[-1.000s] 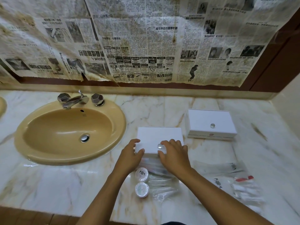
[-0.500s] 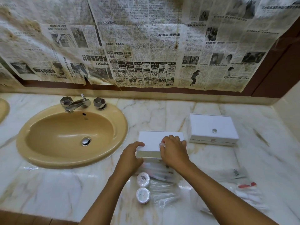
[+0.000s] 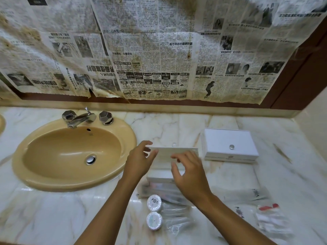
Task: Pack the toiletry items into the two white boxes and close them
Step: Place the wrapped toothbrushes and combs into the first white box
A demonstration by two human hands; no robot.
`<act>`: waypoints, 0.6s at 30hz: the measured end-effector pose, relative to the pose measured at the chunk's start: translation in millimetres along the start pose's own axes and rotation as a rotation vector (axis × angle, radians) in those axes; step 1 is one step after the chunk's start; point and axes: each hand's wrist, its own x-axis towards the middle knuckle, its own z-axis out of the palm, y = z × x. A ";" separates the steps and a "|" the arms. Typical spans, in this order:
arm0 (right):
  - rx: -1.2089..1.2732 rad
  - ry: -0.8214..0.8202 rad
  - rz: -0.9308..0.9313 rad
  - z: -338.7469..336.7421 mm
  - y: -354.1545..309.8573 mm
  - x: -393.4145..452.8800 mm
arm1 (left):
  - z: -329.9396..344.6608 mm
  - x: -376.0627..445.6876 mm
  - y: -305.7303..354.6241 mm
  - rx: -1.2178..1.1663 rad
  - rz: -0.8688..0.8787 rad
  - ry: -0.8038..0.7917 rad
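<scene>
You are opening the near box (image 3: 164,175), which sits on the surface (image 3: 53,218) just right of the sink (image 3: 70,152). Its lid (image 3: 175,152) stands raised, tilted back, a small knob (image 3: 174,144) at its top edge. Your left hand (image 3: 139,160) has fingers loosely spread at the lid's left end; whether they grip it cannot be told. Your right hand (image 3: 189,175) hovers over the box front, fingers open and curled, holding nothing. The interior is hidden behind your hands.

The far box (image 3: 230,145) lies shut, well to the right. Nothing appears packed: two round tins (image 3: 154,202) and clear sachets (image 3: 177,214) lie just in front of the near box, more packets (image 3: 270,220) to the right.

Judgement: first step, opening. Next, the lid must be laid fully back or off, then items lifted in. The sachets look slippery and limp.
</scene>
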 end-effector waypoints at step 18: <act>-0.093 -0.484 0.179 17.7 28.2 -32.0 | 15.4 45.8 11.5 0.013 -0.081 0.033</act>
